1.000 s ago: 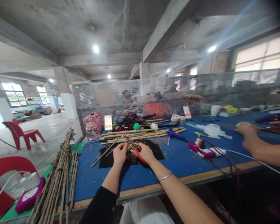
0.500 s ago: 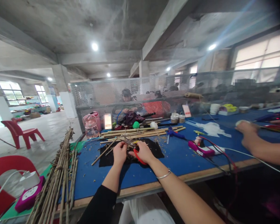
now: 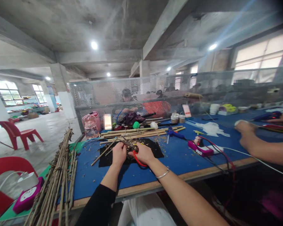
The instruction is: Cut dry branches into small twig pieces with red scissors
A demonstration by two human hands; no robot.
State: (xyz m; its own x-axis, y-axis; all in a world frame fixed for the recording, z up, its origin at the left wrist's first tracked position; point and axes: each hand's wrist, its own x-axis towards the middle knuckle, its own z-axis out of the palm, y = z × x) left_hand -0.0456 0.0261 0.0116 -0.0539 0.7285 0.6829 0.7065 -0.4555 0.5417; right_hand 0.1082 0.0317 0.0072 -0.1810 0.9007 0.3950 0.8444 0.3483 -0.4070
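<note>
My right hand (image 3: 143, 153) is closed round red-handled scissors (image 3: 138, 159), whose metal blades point up and left over a black cloth (image 3: 155, 150). Close beside it, my left hand (image 3: 119, 153) is closed near the blade tips, its fingers pressed together; what they pinch is too small to make out. Thin sticks (image 3: 103, 153) lean on the cloth just left of my left hand. Brown scraps litter the cloth under both hands.
Bundled dry stalks (image 3: 58, 175) lie at the left edge. Behind the cloth are bamboo poles (image 3: 143, 135), a green ball (image 3: 136, 125) and a blue glue gun (image 3: 175, 134). A magenta power strip (image 3: 200, 148) and another person's arm (image 3: 261, 146) are at right.
The view has shifted slightly, so everything sits a little further left. Both hands remain together at the scissors, with only small movement of the blades.
</note>
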